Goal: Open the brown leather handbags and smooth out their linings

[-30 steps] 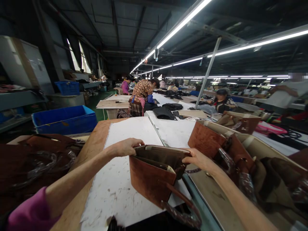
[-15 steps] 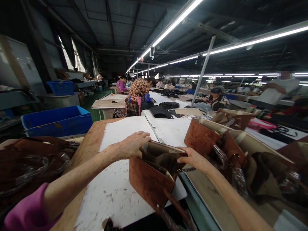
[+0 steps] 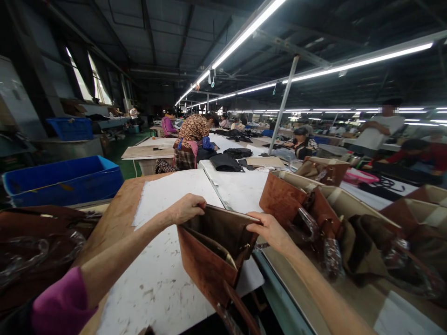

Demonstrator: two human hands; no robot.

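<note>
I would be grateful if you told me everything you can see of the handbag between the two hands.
The handbag is reddish-brown, with a suede- or leather-like outside and a darker olive-brown lining. It gapes open at the top, showing a divider or pocket with a pale edge inside. A brown handle, partly wrapped in clear plastic, hangs at the near side. The bag sits at an angle over the white sheet. The left hand and right hand grip its far rim at opposite ends.

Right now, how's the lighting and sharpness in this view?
Head view: bright tube lights under a dark ceiling; glare on the plastic-wrapped handles; wide-angle stretch toward the edges; distant workers soft; one person's face pixelated.
</note>
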